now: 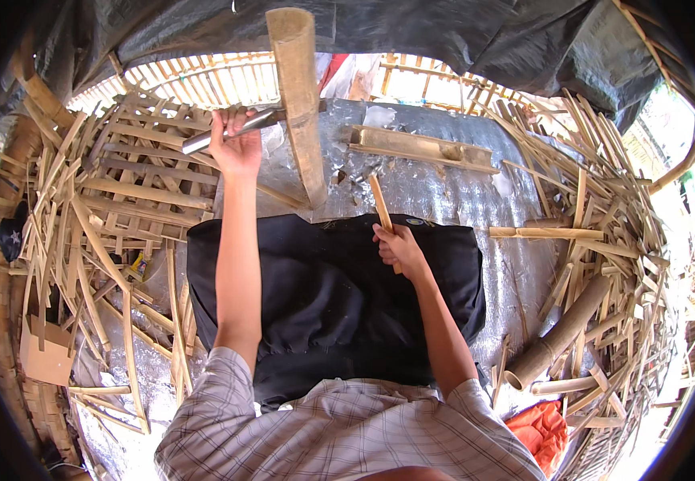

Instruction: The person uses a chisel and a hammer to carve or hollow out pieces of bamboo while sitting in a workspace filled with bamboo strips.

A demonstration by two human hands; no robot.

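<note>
My left hand point(237, 146) is raised, its fingers curled round a shiny metal bar-like tool point(196, 144). The tool's darker end reaches an upright length of bamboo point(293, 72), and a bit of it shows on the far side. Whether it cuts into the bamboo, I cannot tell. In front of my body, my right hand point(399, 247) grips a short wooden stick point(379, 199), which points up and away from me. Black cloth point(331, 289) covers my lap below both hands.
Bamboo strips lie heaped at the right point(636, 264) and left point(74, 240), beside a slatted bamboo lattice point(151, 172). A split bamboo trough point(419, 148) rests on the silvery sheet point(459, 192). A bamboo tube point(560, 333) and orange cloth point(538, 433) are at the near right.
</note>
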